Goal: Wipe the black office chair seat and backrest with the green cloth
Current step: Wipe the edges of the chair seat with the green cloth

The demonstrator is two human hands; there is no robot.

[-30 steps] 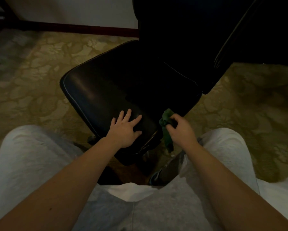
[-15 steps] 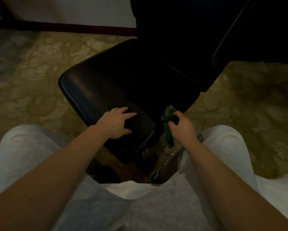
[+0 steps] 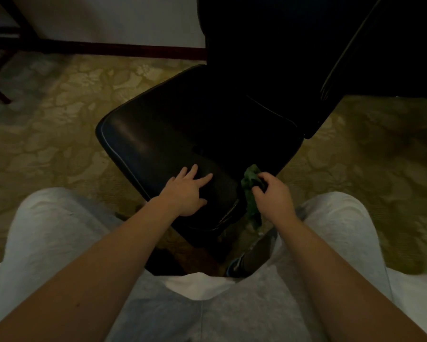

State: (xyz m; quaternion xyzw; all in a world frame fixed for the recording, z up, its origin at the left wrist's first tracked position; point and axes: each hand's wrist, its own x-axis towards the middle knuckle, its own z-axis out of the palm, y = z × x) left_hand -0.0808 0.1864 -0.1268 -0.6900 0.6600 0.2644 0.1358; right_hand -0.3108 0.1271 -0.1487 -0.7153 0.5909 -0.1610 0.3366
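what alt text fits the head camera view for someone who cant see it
Seen from above, a person's left hand rests flat on the near corner of a black office chair seat while the right hand grips a bunched green cloth at the seat's edge. The backrest rises behind, over patterned carpet.

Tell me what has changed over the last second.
The left hand slid slightly left on the black seat, then came back and now rests flat and spread where it was. The right hand grips the green cloth at the seat's near edge, as before. The seat has not moved.
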